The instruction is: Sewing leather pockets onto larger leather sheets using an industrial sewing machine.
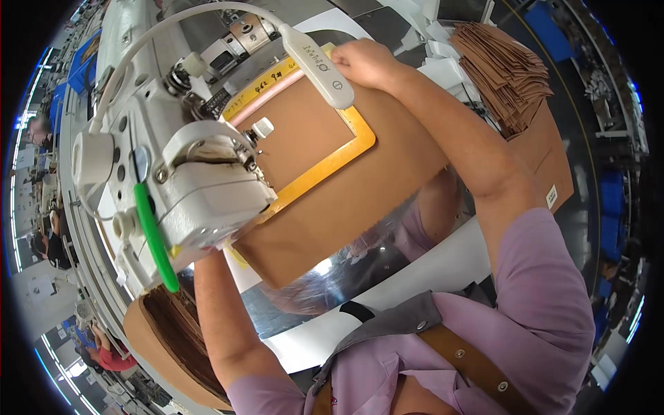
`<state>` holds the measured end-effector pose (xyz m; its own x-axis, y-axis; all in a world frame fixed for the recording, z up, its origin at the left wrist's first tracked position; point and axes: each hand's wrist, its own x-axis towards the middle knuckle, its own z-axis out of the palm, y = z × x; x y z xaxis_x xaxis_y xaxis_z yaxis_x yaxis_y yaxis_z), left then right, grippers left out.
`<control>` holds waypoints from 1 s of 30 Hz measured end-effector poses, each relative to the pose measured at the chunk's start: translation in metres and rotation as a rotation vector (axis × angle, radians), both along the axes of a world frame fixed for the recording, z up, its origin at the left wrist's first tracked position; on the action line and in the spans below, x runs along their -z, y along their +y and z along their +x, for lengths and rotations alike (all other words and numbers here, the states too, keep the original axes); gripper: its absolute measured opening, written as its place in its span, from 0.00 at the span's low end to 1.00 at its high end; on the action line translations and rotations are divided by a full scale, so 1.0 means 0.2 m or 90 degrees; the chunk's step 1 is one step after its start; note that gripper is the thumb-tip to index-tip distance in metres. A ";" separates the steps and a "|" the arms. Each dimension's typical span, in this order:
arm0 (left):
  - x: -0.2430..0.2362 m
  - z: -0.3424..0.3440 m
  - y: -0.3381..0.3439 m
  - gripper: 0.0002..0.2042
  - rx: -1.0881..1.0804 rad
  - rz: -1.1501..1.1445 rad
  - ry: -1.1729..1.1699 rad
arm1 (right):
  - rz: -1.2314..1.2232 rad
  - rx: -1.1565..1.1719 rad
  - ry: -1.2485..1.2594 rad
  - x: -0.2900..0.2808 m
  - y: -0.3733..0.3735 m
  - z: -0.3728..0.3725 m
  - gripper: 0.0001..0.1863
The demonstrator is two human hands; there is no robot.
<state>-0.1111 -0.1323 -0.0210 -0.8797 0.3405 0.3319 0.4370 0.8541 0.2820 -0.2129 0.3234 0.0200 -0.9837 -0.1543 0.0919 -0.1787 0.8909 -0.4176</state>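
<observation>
A large brown sheet (401,159), leather-like, lies under the white sewing machine head (207,187). On top of it rests a yellow template frame (315,176) with handwriting along its far bar, and a pale pink strip (273,97) runs inside that bar. My right hand (363,63) is closed at the far corner of the frame and sheet, fingers curled in; what they grip is hidden. My left forearm (225,311) reaches up beneath the machine head, which hides that hand entirely. A white lamp (321,72) on a bent neck hangs over the frame.
Brown cut pieces are stacked (501,72) at the far right, above a brown panel (543,162) with a small label. More brown pieces (173,332) lie at lower left. A green lever (155,238) sticks out of the machine. Shiny metal table surface (346,266) lies nearest me.
</observation>
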 end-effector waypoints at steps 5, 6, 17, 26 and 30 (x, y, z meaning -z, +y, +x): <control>-0.01 -0.12 -0.21 0.12 -0.061 0.056 -0.034 | 0.023 0.010 0.018 0.00 -0.05 -0.28 0.10; -0.01 -0.22 -0.24 0.12 -0.078 0.064 -0.041 | 0.005 0.042 0.029 -0.03 -0.09 -0.31 0.11; -0.07 0.28 -0.01 0.17 -0.226 0.161 -0.129 | -0.088 -0.026 0.221 -0.04 0.17 0.25 0.16; -0.18 0.77 0.32 0.31 -0.100 -0.037 -0.059 | 0.098 -0.084 0.092 0.00 0.23 1.03 0.33; -0.16 0.80 0.32 0.36 -0.107 -0.105 -0.082 | 0.101 -0.058 0.122 0.06 0.24 1.07 0.33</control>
